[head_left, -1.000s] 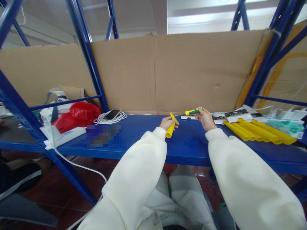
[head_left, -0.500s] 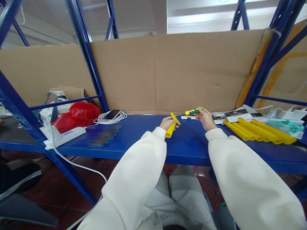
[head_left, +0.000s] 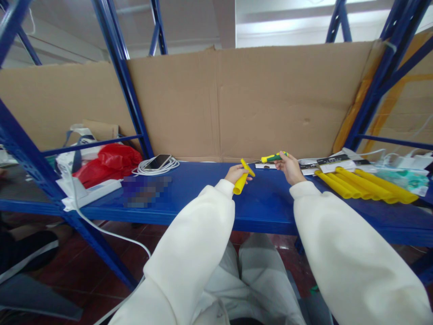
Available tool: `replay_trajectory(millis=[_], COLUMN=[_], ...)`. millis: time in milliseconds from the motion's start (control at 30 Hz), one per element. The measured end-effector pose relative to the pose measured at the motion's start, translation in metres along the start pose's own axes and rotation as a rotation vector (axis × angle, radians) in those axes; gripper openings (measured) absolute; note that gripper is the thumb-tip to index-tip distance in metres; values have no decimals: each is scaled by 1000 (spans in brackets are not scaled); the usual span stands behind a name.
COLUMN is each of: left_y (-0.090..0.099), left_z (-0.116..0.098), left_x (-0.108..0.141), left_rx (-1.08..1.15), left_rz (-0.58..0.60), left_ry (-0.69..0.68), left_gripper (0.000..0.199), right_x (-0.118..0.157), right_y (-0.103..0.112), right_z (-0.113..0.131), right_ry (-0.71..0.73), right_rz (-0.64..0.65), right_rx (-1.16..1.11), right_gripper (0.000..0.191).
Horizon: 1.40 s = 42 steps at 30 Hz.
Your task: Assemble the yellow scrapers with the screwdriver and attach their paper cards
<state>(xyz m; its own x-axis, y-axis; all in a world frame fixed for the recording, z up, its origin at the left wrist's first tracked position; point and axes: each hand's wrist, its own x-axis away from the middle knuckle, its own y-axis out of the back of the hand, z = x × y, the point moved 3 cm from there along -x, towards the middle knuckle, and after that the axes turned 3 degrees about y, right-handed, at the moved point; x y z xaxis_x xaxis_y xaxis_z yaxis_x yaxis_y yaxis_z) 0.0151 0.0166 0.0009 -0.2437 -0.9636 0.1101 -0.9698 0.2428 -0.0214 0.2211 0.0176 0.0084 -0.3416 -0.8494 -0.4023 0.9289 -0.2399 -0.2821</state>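
Note:
My left hand (head_left: 236, 174) is closed around a yellow plastic piece (head_left: 240, 184), a tube-like body with a flat crosspiece at its upper end. In my right hand (head_left: 290, 167) is a screwdriver (head_left: 271, 158) with a green and yellow handle, gripped near the handle's end. Its thin shaft points left toward the yellow piece; whether the tip touches it I cannot make out. Several yellow tubes (head_left: 368, 187) lie side by side on the blue shelf (head_left: 203, 198), to the right of my right hand.
Printed white and black packets (head_left: 334, 162) lie behind the tubes. Toward the left are a phone (head_left: 160, 161) on a coiled white cable (head_left: 144, 169), a red bag (head_left: 108, 163) and a white power strip (head_left: 96, 193). Blue uprights (head_left: 126, 85) and a cardboard panel (head_left: 270, 99) bound the shelf.

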Motion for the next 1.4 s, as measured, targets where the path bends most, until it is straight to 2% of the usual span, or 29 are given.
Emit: replay_trajectory(millis=[900,1167,1400], left_y=[1,2,2], left_z=[0,2,6], left_x=[-1,-4,-7], left_rx=[26,-10,-33], left_rz=[34,-7,-42], left_ry=[11,19,11], left_gripper=[40,55,57], right_x=[0,4,8], right_y=[0,-3,-5], right_z=[-1,1,4], right_ry=[6,20,3], right_rz=[7,42,64], right_rx=[1,11,18], right_gripper=[31,39,44])
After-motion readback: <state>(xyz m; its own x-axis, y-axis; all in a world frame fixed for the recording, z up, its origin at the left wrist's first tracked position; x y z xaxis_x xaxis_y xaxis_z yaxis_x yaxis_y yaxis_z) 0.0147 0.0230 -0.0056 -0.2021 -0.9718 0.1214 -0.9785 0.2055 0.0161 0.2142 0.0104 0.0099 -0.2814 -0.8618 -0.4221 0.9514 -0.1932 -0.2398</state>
